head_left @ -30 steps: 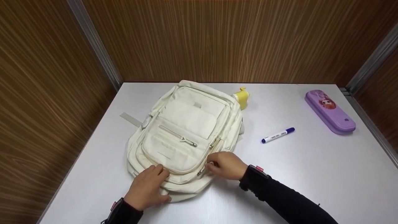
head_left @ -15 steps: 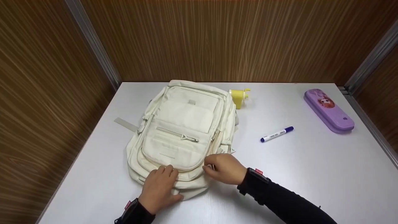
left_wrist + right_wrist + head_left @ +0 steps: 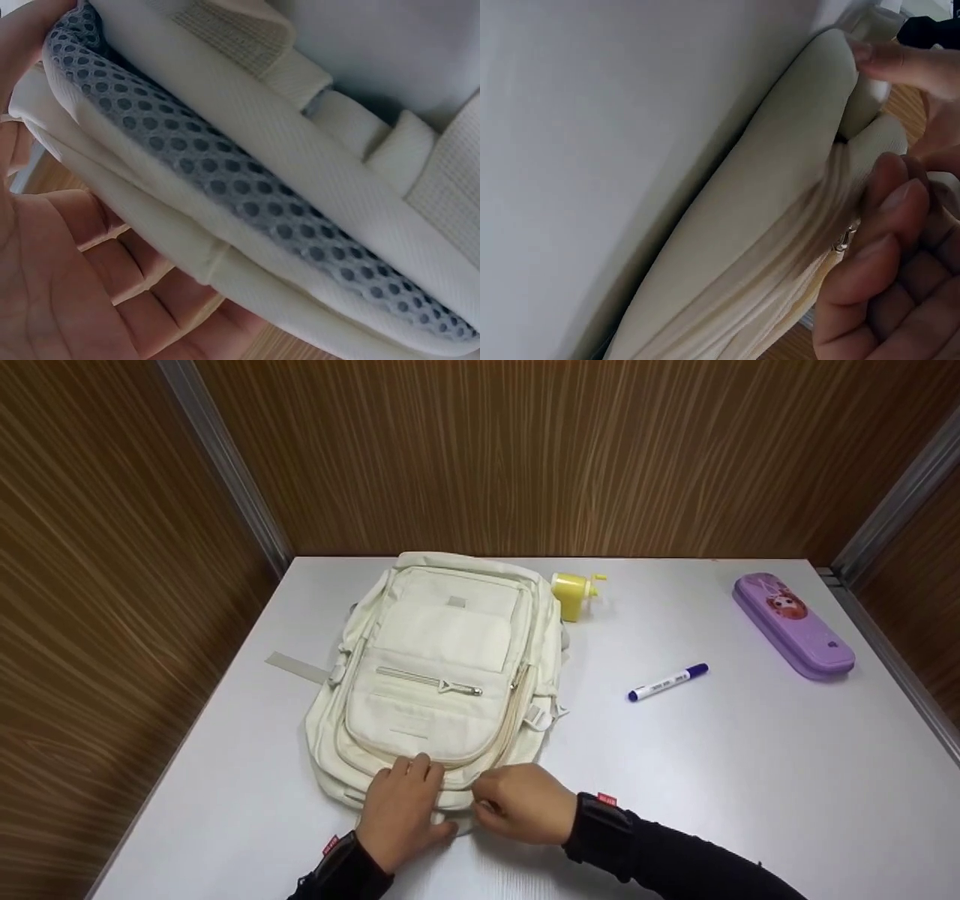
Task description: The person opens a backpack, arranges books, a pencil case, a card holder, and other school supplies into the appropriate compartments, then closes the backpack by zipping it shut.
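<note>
A cream backpack (image 3: 442,705) lies flat, front side up, with its lower end towards me. My left hand (image 3: 405,810) grips that end, fingers over the top and thumb at the near side. In the left wrist view the backpack's grey mesh padding (image 3: 217,176) runs between the thumb and the fingers. At the lower right corner, my right hand (image 3: 525,804) has its fingers curled in a pinch at the zipper on the side. The zipper pull itself is mostly hidden by the fingers; a bit of metal (image 3: 845,237) shows beside them in the right wrist view.
A yellow pencil sharpener-like item with a small crank (image 3: 571,596) stands by the backpack's upper right. To the right lie a white marker with blue ends (image 3: 667,682) and a purple pencil case (image 3: 795,626). Wood-patterned panels (image 3: 525,457) border the white table (image 3: 750,780).
My right hand has slid down along the backpack's right side to its lower corner. My left hand has shifted right. The backpack has turned slightly and its top has moved left.
</note>
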A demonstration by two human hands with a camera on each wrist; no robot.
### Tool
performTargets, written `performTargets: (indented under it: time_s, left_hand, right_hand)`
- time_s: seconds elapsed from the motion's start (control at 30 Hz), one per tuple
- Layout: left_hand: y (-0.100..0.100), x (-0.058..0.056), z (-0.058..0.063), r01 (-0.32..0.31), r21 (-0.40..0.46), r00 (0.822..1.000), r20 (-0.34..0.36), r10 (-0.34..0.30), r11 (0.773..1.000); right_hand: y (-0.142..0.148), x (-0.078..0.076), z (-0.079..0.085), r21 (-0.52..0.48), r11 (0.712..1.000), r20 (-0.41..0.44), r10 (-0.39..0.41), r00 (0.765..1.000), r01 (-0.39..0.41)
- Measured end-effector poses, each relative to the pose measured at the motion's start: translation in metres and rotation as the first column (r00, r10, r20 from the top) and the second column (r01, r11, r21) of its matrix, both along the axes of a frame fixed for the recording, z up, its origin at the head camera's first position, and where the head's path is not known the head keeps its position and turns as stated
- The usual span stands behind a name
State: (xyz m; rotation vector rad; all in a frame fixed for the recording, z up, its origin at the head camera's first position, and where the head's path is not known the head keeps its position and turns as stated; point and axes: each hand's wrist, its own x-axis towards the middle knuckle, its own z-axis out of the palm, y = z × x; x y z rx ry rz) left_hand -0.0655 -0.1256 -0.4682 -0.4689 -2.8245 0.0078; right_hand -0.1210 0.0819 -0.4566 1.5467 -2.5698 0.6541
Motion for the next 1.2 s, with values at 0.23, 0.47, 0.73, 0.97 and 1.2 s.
performTargets:
  time_s: [0.23,0.47,0.73,0.97,1.2]
  left_hand:
    - [-0.022,0.001,0.009,0.065,0.046,0.993,0.099,-0.069,0.997]
    - [-0.045,-0.003,0.009,0.050,0.094,0.987,0.145,-0.063,0.994]
    - [-0.032,-0.008,0.006,0.063,0.051,0.993,0.101,-0.068,0.997]
    - [-0.014,-0.016,0.009,0.067,-0.010,0.990,0.126,-0.066,0.998]
    - [0.011,-0.028,0.011,0.062,-0.015,0.980,0.188,-0.058,0.998]
  right_hand:
    - [0.006,-0.006,0.001,-0.012,1.000,0.079,-0.022,0.997,0.023]
    - [0.032,-0.024,0.005,-0.013,0.992,0.154,-0.124,0.980,0.128]
    - [0.045,-0.036,0.009,-0.004,0.982,0.165,-0.188,0.968,0.191]
    - [0.047,-0.037,0.012,-0.027,0.973,0.151,-0.223,0.963,0.230]
    - [0.043,-0.033,0.010,-0.039,0.973,0.144,-0.221,0.965,0.229]
